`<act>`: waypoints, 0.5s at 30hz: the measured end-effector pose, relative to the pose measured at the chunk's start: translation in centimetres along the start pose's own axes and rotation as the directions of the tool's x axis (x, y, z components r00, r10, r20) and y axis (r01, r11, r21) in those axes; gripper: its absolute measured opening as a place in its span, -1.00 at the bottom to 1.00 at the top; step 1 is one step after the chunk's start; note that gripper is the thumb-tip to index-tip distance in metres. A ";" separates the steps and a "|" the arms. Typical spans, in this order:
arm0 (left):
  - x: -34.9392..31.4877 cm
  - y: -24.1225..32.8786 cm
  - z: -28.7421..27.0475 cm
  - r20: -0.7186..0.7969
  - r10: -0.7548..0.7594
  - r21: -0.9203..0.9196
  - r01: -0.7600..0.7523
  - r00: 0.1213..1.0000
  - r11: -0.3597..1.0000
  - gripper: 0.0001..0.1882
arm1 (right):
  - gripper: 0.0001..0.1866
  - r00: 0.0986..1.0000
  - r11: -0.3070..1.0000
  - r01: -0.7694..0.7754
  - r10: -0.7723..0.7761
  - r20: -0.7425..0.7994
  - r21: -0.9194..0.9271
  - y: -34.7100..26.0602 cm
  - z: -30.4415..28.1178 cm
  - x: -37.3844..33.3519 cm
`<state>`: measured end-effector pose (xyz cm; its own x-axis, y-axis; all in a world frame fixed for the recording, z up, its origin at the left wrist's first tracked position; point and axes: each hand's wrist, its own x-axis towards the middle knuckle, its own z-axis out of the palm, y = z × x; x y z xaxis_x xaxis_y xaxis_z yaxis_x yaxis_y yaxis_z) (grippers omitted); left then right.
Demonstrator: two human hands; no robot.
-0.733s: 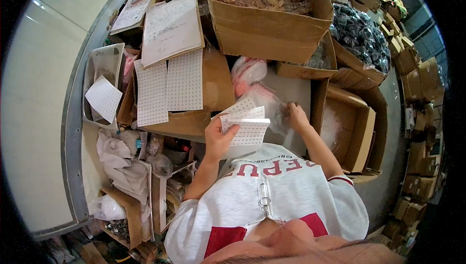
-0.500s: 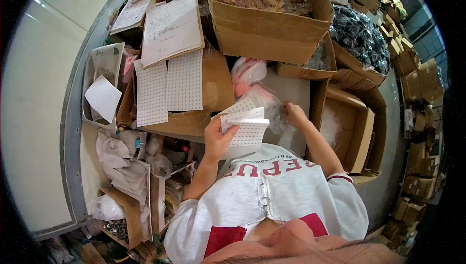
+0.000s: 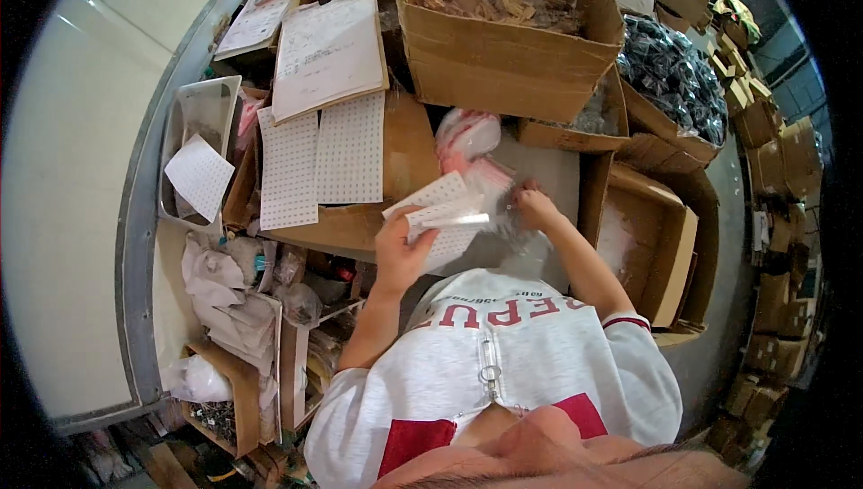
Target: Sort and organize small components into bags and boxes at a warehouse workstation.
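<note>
Left hand: grasps a fanned, folded bunch of printed sheets [image 3: 427, 206], thumb in front and fingers behind; the left hand [image 3: 404, 242] is just in front of the person's chest.
Right hand: the right hand [image 3: 538, 208] has its fingers bent in at the clear plastic [image 3: 511, 230]; blur hides whether they pinch it or only touch it, so I cannot tell.
Sheets: the held bunch is above the near side of the bench [image 3: 553, 165], its free edges pointing toward the plastic.
Step in hand: by the look of it, sheets are held ready on one side while the right hand works at thin plastic.
Next move: it would seem to call for a steady left grip and careful right fingertips, since film this thin probably clings and slips.
Pink-and-white bundle: the soft bundle [image 3: 467, 136] lies just beyond the plastic.
Left of the hands: two more printed sheets [image 3: 289, 170] overlap a cardboard box [image 3: 411, 138], with a stack of papers [image 3: 328, 57] above them.
Right of the hands: an open carton [image 3: 661, 251] stands near the right forearm.
Farther out: a big box [image 3: 503, 71] and dark wrapped packets [image 3: 670, 75].
</note>
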<state>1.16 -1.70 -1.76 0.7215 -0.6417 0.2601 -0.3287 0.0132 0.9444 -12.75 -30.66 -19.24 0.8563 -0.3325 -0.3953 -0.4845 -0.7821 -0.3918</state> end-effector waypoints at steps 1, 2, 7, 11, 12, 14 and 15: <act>-0.2 0.0 0.2 -0.009 0.000 0.005 0.000 1.000 1.000 -0.74 | -0.71 1.000 0.997 -0.004 0.006 0.025 -0.082 -1.9 -0.6 -0.1; -0.5 0.0 0.3 0.038 0.017 0.111 -0.021 0.999 0.994 -0.73 | -0.71 0.989 0.988 -0.033 0.009 -0.151 -0.153 -3.7 -1.0 -1.1; -1.2 0.3 1.2 0.192 -0.001 0.139 -0.026 0.981 0.990 -0.71 | -0.71 0.964 0.979 -0.203 0.202 -0.173 0.013 -2.3 -1.9 -0.9; -1.5 0.4 1.5 0.240 0.052 0.112 -0.081 0.969 0.990 -0.73 | -0.65 0.979 0.996 -0.094 0.094 -0.178 0.011 -3.6 -4.9 -2.8; -1.3 0.4 1.6 0.286 0.079 0.090 -0.109 0.955 0.990 -0.74 | -0.65 0.979 0.995 -0.096 0.096 -0.177 0.011 -4.7 -6.0 -3.6; -1.3 0.6 1.7 0.321 0.097 0.102 -0.136 0.942 0.985 -0.73 | -0.70 0.974 0.688 0.167 -0.003 -0.228 0.706 -8.0 -8.2 -5.1; -1.3 0.7 1.8 0.356 0.119 0.111 -0.168 0.927 0.979 -0.73 | -0.70 0.974 0.687 0.165 -0.001 -0.226 0.708 -9.7 -9.5 -6.2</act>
<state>-1.13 -2.24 -1.76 0.4131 -0.8661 0.2815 -0.5111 0.0353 0.8588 -11.67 -25.99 -5.10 0.8751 -0.4422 -0.1964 -0.3178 -0.2193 -0.9224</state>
